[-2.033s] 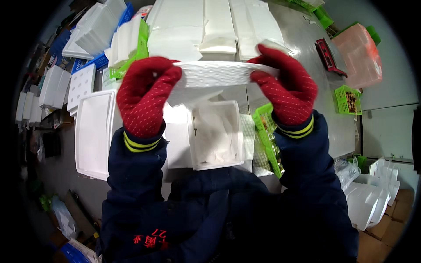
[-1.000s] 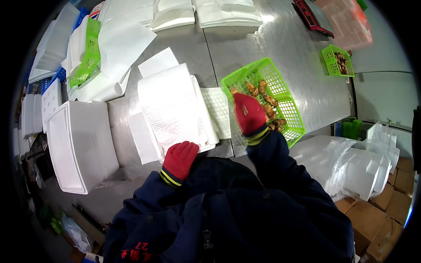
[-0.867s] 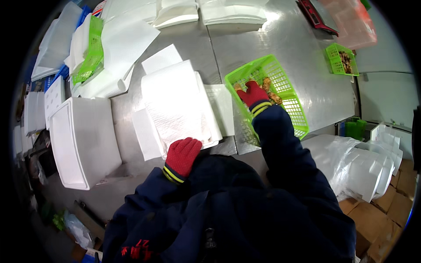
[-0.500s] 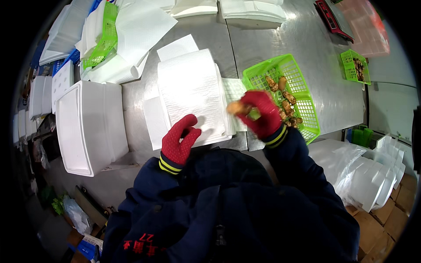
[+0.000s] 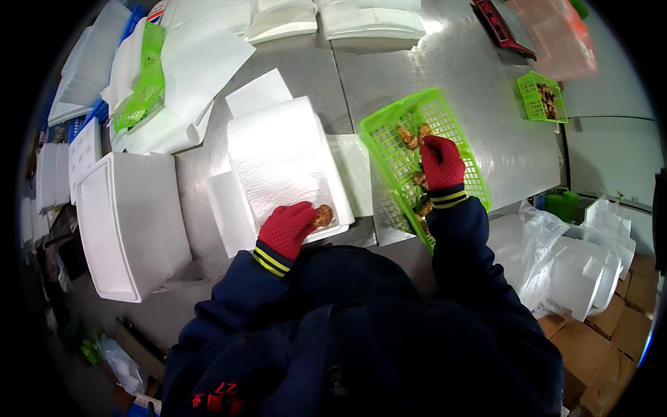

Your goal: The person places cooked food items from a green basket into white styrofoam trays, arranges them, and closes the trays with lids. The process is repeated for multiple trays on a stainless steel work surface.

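A brushed stainless-steel table (image 5: 479, 118) fills the view, with a large white foam box (image 5: 128, 222) at its left edge and stacks of white foam lids (image 5: 368, 17) along the far side. In the middle lies a shallow white foam tray lined with white absorbent paper (image 5: 281, 156), and just to its right sits a bright green plastic mesh basket (image 5: 403, 149) holding several brown, knobbly pieces of produce (image 5: 408, 136) (what exactly they are cannot be told). A smaller green basket (image 5: 538, 97) stands well apart near the far right, beside a red-and-pink tray (image 5: 549, 35).

The left hand in a red knit glove (image 5: 286, 228) rests on the near right corner of the lined tray, fingers curled loosely, with one brown piece (image 5: 322, 215) lying on the paper at its fingertips; whether the fingers actually pinch it or merely touch it cannot be told. The right hand, also red-gloved (image 5: 440, 161), is down inside the green basket, fingers bent over the produce at the far end, one piece touching its fingertips; its hold is hidden beneath the glove.
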Tool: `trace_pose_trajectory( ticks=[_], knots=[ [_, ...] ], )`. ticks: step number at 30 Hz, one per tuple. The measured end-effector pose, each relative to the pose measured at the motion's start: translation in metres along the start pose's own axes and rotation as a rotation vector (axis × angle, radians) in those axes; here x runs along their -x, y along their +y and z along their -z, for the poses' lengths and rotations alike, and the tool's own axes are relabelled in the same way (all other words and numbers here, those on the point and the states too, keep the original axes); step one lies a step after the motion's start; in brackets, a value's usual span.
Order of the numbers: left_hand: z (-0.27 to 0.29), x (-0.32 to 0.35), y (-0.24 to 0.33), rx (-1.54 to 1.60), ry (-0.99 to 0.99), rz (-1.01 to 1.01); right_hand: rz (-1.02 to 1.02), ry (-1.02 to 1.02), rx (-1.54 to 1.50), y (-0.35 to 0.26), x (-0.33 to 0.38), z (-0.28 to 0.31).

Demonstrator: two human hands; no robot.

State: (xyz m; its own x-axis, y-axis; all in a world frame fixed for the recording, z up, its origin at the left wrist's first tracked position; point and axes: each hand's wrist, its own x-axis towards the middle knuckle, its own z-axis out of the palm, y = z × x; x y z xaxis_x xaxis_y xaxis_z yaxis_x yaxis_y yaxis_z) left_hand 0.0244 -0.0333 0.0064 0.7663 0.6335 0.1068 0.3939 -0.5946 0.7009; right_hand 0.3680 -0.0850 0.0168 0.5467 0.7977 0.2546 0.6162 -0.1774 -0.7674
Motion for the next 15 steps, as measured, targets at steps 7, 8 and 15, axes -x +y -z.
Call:
trace_pose_trajectory(
  ticks=[7, 8, 15],
  knots=[
    [0.009, -0.010, 0.000, 0.030, -0.067, -0.003, 0.254, -0.339, 0.813, 0.071, -0.047, -0.062],
    [0.010, -0.006, 0.000, 0.088, -0.018, 0.039, 0.170, -0.371, 0.916, 0.079, -0.052, -0.069],
    [0.069, 0.025, 0.004, 0.037, 0.550, 0.267, 0.121, -0.179, -0.027, -0.031, -0.037, -0.052]
  ],
)
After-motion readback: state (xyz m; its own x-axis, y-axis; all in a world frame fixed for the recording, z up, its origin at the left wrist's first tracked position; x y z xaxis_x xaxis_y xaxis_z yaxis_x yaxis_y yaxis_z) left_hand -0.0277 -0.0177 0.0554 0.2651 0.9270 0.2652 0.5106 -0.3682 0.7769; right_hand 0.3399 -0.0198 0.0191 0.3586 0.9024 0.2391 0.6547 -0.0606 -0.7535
